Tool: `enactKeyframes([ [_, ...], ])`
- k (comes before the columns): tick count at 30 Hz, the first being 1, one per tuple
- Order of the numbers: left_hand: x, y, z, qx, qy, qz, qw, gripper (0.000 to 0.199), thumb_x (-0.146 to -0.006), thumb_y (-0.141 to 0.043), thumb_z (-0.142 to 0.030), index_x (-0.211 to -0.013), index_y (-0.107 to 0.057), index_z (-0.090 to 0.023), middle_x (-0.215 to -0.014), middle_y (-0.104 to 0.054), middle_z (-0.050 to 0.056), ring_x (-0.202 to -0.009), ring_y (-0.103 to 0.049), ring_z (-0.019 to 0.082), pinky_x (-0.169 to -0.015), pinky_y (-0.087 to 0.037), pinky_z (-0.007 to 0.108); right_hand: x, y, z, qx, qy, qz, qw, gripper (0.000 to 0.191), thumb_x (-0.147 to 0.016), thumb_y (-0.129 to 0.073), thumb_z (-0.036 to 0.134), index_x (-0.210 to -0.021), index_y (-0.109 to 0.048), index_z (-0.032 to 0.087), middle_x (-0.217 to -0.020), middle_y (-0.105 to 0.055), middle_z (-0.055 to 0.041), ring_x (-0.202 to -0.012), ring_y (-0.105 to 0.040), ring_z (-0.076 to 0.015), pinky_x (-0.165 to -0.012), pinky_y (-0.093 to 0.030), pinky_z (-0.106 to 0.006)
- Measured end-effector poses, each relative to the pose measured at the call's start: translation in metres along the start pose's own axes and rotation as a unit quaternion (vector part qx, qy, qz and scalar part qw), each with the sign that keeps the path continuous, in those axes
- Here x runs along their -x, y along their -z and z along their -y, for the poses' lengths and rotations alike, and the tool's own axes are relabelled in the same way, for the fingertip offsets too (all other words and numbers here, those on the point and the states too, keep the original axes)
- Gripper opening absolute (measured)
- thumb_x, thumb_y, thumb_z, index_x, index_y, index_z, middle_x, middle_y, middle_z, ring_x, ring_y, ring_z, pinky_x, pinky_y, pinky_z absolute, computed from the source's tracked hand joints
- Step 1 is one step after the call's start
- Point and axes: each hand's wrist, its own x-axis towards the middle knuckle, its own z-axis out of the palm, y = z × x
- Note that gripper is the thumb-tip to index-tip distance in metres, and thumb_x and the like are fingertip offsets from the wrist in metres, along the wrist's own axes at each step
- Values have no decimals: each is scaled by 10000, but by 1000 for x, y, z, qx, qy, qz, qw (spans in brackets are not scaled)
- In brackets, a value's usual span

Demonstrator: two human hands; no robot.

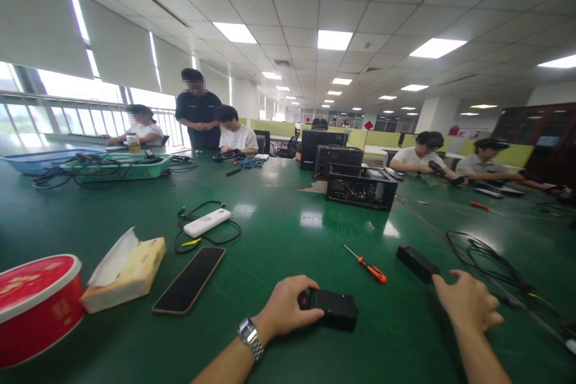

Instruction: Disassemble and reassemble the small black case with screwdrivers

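My left hand (290,306), with a metal-band watch (250,339) on its wrist, is closed around the left end of a black rectangular box (335,310) low over the green table. Thumb and fingers press on its sides. Farther right lies a second black rectangular box (416,263). My right hand (468,303) is beside its near end, thumb stretched toward it and the other fingers loosely bent; whether the thumb touches it I cannot tell. An orange-handled screwdriver (372,270) rests between the two boxes, its tip pointing away to the left.
A phone (189,281), tissue pack (128,273) and red tub (40,306) stand left. Behind them is a white power strip (207,222). Cables fill a green basket (121,169). An open computer case (360,189) stands mid-table; a black cable (486,261) lies right. Several people sit beyond.
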Motion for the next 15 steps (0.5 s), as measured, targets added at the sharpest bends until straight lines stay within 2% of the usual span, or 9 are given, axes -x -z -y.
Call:
enactKeyframes([
  [2, -1, 2, 3, -6, 15, -23, 1000, 359, -735, -713, -412, -1026, -675, -205, -884, -665, 15, -751, -579, 169, -697, -423, 254, -13, -2, -17, -7, -72, 69, 995, 547, -579, -706, 507, -1027, -669, 195, -1243, -532, -306, -1164, -438, -533, -786, -350, -646],
  [4, -2, 3, 8, -11, 34, -48, 998, 351, -734, -713, -414, -1013, -679, -202, -857, -659, 14, -740, -576, 171, -685, -419, 256, -22, -6, -28, -38, -118, 109, 986, 433, -523, -749, 428, -890, -670, 214, -1186, -576, -289, -1131, -483, -540, -766, -349, -657],
  [7, -3, 3, 14, -6, 50, -64, 997, 359, -727, -717, -422, -1008, -682, -200, -806, -644, 6, -713, -568, 168, -657, -415, 252, -27, -3, -31, -76, -145, 112, 980, 251, -517, -744, 336, -701, -617, 224, -989, -642, -232, -1062, -536, -541, -752, -361, -662],
  [9, -3, 3, 16, 1, 50, -63, 997, 354, -727, -716, -421, -1002, -683, -201, -794, -638, 2, -701, -565, 164, -642, -412, 249, -26, 5, -29, -114, -156, 96, 976, 223, -521, -742, 326, -643, -583, 229, -845, -629, -184, -1047, -539, -536, -760, -374, -650],
  [11, -3, 3, 15, 4, 49, -62, 997, 348, -723, -719, -414, -995, -683, -201, -791, -636, 1, -694, -563, 161, -633, -409, 247, -23, 14, -26, -184, -153, 60, 969, 229, -534, -735, 338, -674, -586, 234, -752, -585, -127, -1018, -552, -490, -774, -399, -607],
  [13, -3, 3, 14, 4, 48, -61, 997, 344, -721, -720, -408, -991, -683, -199, -793, -638, 1, -694, -563, 161, -632, -407, 248, -18, 22, -20, -276, -135, 26, 951, 291, -572, -696, 360, -823, -618, 234, -720, -548, -67, -902, -594, -379, -740, -446, -520],
  [15, -3, 3, 12, 4, 48, -62, 997, 339, -722, -718, -407, -987, -683, -199, -800, -641, 2, -695, -563, 162, -636, -407, 251, -12, 28, -12, -369, -108, 23, 923, 439, -610, -647, 380, -1020, -602, 230, -731, -540, -23, -737, -595, -251, -635, -474, -400],
])
